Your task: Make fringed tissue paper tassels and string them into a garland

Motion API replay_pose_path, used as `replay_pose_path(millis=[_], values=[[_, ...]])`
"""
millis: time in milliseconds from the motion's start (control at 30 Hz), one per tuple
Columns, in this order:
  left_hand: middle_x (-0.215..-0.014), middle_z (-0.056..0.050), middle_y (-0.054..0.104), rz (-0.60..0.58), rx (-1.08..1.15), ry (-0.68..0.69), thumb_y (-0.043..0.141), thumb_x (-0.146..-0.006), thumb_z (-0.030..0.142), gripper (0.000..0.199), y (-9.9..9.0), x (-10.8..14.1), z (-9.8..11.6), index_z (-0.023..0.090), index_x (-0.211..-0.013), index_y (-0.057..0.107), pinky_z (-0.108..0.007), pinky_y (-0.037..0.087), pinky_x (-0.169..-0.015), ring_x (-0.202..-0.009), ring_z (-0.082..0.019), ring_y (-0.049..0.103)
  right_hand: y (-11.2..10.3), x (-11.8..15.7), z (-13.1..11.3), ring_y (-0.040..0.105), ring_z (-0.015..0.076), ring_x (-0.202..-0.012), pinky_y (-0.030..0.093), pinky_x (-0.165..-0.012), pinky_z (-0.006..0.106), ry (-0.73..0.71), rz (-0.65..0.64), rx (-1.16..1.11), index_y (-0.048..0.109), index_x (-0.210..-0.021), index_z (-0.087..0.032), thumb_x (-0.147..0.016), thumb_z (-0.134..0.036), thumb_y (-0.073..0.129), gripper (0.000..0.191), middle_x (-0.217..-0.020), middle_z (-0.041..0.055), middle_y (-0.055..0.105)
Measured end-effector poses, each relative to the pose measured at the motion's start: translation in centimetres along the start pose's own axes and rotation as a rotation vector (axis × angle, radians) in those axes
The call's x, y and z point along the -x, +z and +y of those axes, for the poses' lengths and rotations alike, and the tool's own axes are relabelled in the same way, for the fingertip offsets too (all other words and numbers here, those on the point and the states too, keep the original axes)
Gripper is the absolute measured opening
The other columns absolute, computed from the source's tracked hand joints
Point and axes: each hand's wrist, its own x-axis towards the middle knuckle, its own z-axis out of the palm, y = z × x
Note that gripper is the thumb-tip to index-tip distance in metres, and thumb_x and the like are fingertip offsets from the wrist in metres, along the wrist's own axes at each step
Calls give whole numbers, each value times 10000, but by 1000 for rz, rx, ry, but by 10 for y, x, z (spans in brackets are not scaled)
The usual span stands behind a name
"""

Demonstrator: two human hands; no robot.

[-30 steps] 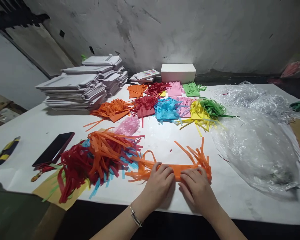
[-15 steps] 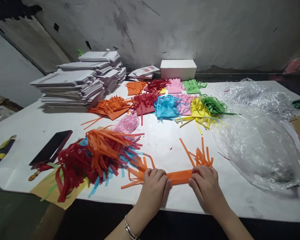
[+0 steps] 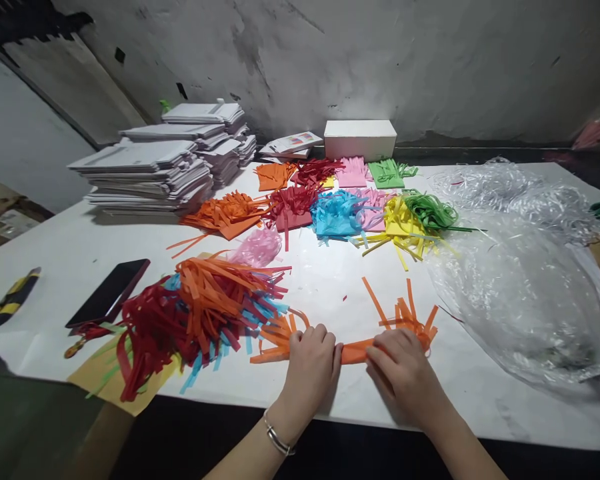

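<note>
An orange paper tassel (image 3: 355,351), fringed at both ends with a solid band across its middle, lies on the white table near the front edge. My left hand (image 3: 313,360) is closed over the left part of the band, its fingers curled on the paper. On the band's right part, my right hand (image 3: 403,363) grips with bent fingers. Loose orange strips spread out beyond each hand. Left of my left hand is a heap of orange, red and blue fringed tassels (image 3: 200,307). The fingertips of both hands are partly hidden.
Folded fringed paper bundles, such as a blue one (image 3: 337,217), stand in rows behind. Paper stacks (image 3: 145,173) rise at back left beside a white box (image 3: 360,139). A clear plastic bag (image 3: 525,293) covers the right side. A phone (image 3: 109,293) and a yellow-black cutter (image 3: 11,300) lie left.
My right hand has moved slightly left along the orange band, and the gap between the hands is smaller. The band looks narrower, more rolled. The view has shifted slightly.
</note>
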Motion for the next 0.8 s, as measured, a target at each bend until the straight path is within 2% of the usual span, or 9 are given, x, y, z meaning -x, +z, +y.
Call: replay_pose_path(millis=[100,167,233,300,367,500,600,700,800], values=[[-882,-75,655,48,59,5,560,-944,197,153,-3,3,-1,164,-820,642,-462,395,-813,-847,-270,610,7,0,-2,555,187,-809,379,-892,391,-83,-38,-22,629,-875,-178,-965,-66,472,213,-794,26,629],[-997,-86,662,128,157,83,619,-914,211,52,-4,7,-2,164,-917,643,-496,379,-908,-943,-275,601,10,0,-2,530,174,-747,372,-868,384,-68,-29,-21,613,-812,-177,-963,-59,469,240,-740,17,604],[-1082,-73,660,198,238,202,645,-906,217,77,-4,12,-3,187,-977,637,-539,313,-1021,-1031,-274,578,10,-1,-3,524,170,-738,363,-872,388,-40,-19,-32,606,-803,-178,-971,-87,475,232,-733,12,592],[-1041,-41,671,228,266,285,611,-934,192,30,-2,16,-4,208,-937,636,-546,270,-1065,-1022,-250,571,8,-2,-5,537,182,-775,356,-891,399,-25,-24,-44,612,-843,-180,-982,-146,484,192,-777,20,606],[-933,-14,674,241,277,310,571,-957,156,116,3,18,-4,209,-874,633,-524,284,-1054,-952,-221,569,8,-2,-8,541,194,-802,346,-911,411,-38,-38,-39,613,-873,-180,-986,-198,490,168,-814,29,616],[-797,11,659,240,309,318,598,-951,155,134,8,19,-8,208,-837,645,-501,313,-1019,-872,-203,556,11,1,-10,502,177,-733,332,-937,404,-105,-62,14,581,-779,-185,-958,-75,418,266,-725,12,577],[-776,15,663,217,331,311,635,-937,182,126,5,22,-12,218,-818,658,-503,323,-1008,-860,-208,557,6,9,-3,495,178,-718,332,-942,412,-101,-69,46,561,-744,-182,-935,-34,387,298,-711,18,567],[-825,3,684,180,354,289,609,-945,182,114,-1,25,-15,232,-866,675,-492,346,-988,-885,-217,572,-4,16,7,542,187,-785,324,-962,429,-39,-67,59,577,-788,-180,-948,-39,379,291,-789,33,608],[-871,-24,686,163,345,199,534,-959,149,179,-5,26,-12,212,-845,657,-475,378,-939,-884,-222,585,-9,15,12,579,204,-909,310,-992,438,48,-92,67,586,-851,-187,-983,-91,415,236,-908,44,637]])
